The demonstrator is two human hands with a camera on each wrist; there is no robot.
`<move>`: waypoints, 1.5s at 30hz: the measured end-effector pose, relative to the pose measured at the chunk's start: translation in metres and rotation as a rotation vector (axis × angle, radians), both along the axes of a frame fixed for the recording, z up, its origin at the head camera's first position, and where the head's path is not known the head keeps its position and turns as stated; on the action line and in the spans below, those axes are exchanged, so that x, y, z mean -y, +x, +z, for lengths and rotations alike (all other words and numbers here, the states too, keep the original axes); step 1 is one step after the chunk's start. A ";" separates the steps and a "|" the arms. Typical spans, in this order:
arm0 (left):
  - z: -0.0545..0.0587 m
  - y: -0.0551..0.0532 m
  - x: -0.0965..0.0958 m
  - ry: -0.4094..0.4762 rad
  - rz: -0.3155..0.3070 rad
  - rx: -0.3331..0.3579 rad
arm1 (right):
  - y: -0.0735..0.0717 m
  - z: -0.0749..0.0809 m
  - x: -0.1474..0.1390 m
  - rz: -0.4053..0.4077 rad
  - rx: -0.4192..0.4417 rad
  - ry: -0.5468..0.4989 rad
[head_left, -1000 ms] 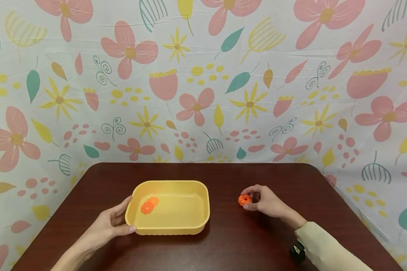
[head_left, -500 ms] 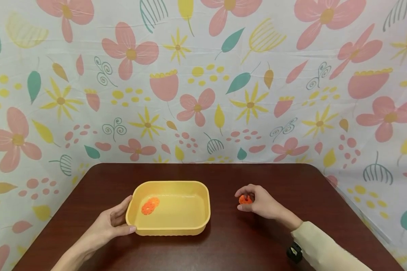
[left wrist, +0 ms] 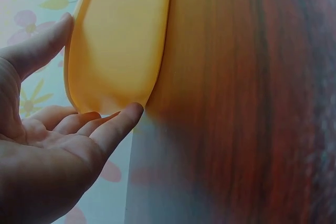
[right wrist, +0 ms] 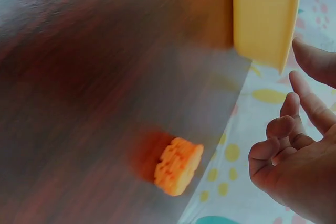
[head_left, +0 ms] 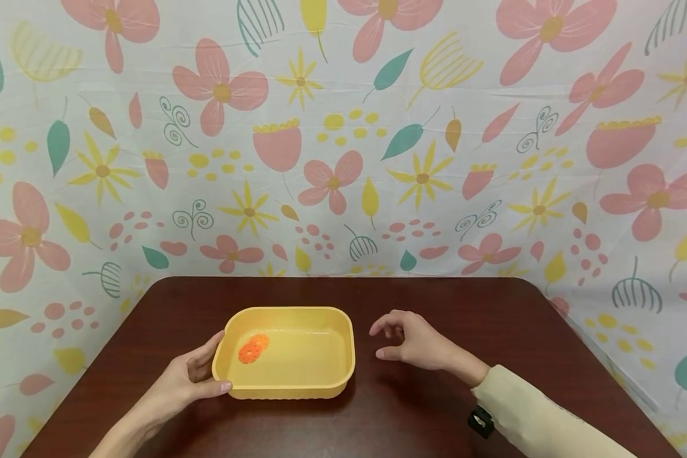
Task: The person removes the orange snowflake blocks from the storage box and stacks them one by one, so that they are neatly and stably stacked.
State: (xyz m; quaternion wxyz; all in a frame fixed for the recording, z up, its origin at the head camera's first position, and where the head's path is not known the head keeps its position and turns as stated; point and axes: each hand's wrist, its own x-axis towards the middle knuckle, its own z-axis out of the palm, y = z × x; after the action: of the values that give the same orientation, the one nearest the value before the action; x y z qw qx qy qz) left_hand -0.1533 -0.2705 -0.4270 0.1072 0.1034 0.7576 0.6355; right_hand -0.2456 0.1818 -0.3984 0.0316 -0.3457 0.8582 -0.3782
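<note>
A yellow rectangular tub (head_left: 292, 362) stands on the table; my left hand (head_left: 180, 385) holds its left end, thumb at the near corner and fingers at the far one. Inside lies an orange flower-shaped piece (head_left: 249, 352); a paler orange patch beside it may be a second piece or a reflection. To the right of the tub, my right hand (head_left: 420, 343) hovers with loosely bent fingers and nothing between them. In the right wrist view, a thick orange piece with notched edges (right wrist: 178, 166), like stacked flower discs, sits apart from that hand. The hand hides it in the head view.
The dark reddish-brown table (head_left: 320, 426) has rounded far corners. Behind it hangs a flower-printed cloth (head_left: 343, 127). A black device (head_left: 481, 421) sits at the right sleeve (head_left: 527, 407).
My right hand has let go of the thick orange piece and moved left toward the tub, its fingers spread apart. The left hand and the tub stay put.
</note>
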 end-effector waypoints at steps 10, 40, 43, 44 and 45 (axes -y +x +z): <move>0.000 0.000 -0.001 0.005 0.007 -0.001 | 0.000 0.007 0.020 0.061 -0.024 0.057; 0.001 -0.001 0.002 0.004 -0.023 0.018 | -0.012 0.010 0.120 0.165 0.054 0.055; 0.001 -0.001 0.003 0.006 -0.027 0.012 | -0.012 0.008 0.129 0.180 0.048 0.039; 0.000 -0.001 0.003 0.006 -0.027 0.010 | -0.012 0.008 0.132 0.184 0.049 0.037; 0.000 -0.001 0.003 0.007 -0.028 0.008 | -0.012 0.007 0.135 0.188 0.050 0.037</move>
State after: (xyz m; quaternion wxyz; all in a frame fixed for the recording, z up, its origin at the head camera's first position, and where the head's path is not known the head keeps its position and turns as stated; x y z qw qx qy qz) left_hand -0.1545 -0.2734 -0.4268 0.1187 0.1117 0.7534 0.6371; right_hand -0.2573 0.0469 -0.3913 0.0946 -0.4144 0.8278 -0.3660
